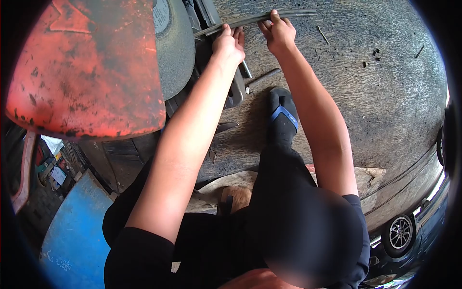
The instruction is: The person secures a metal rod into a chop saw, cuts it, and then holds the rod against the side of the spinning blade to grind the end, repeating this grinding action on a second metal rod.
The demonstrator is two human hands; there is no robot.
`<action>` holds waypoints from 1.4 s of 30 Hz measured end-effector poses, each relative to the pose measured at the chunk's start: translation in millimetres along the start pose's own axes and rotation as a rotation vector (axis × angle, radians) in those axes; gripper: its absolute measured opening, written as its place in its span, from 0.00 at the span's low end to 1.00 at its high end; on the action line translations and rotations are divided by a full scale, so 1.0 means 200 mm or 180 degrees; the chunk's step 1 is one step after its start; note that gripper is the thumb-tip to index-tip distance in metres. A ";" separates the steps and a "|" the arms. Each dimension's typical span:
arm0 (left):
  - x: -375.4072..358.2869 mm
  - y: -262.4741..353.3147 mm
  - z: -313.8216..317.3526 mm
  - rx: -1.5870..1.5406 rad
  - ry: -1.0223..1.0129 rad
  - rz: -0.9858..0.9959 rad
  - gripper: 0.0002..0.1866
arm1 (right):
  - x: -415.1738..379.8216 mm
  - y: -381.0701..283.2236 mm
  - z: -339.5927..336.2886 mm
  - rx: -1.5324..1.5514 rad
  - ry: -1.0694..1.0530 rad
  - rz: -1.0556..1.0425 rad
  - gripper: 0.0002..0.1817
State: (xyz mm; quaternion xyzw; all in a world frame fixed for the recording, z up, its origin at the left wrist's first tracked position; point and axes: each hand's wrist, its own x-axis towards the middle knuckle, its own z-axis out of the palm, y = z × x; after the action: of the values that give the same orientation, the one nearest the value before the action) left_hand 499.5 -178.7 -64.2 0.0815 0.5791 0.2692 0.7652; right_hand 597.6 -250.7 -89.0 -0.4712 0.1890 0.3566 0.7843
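A long, thin bundle of grey metal rods (pixel 250 20) is stretched between my hands at the top of the view. My left hand (pixel 229 45) is closed on it near its left end, thumb on top, beside the dark metal base of a cutting machine. Farther right, my right hand (pixel 280 33) pinches the same rods between thumb and fingers, and their far end sticks out past it. Just left of my left hand is a grey abrasive disc (pixel 177 53), partly covered by a scuffed red guard (pixel 86 72).
Short metal pieces (pixel 263 80) lie on the worn floor (pixel 375 96) near my foot in a blue-strapped sandal (pixel 283 113). A blue panel (pixel 77 226) stands at lower left, near clutter. A parked car's wheel (pixel 399 235) shows at lower right.
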 end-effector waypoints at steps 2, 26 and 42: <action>0.00 0.00 0.00 -0.0003 0.0000 0.0009 0.09 | -0.01 -0.01 0.00 -0.0010 -0.0001 0.0002 0.13; -2.02 1.66 0.33 0.8057 -0.4364 0.1985 0.18 | 0.02 0.01 0.00 0.0122 0.0152 0.0068 0.11; -1.80 1.13 -0.09 0.6226 -0.1406 0.4537 0.11 | 0.10 0.04 0.00 -0.0061 0.0200 0.0110 0.16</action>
State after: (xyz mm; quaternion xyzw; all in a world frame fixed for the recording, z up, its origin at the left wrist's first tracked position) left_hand 345.2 -173.0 332.1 0.9624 0.2213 0.0602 0.1456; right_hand 604.9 -240.2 -106.7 -0.4864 0.2182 0.3569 0.7671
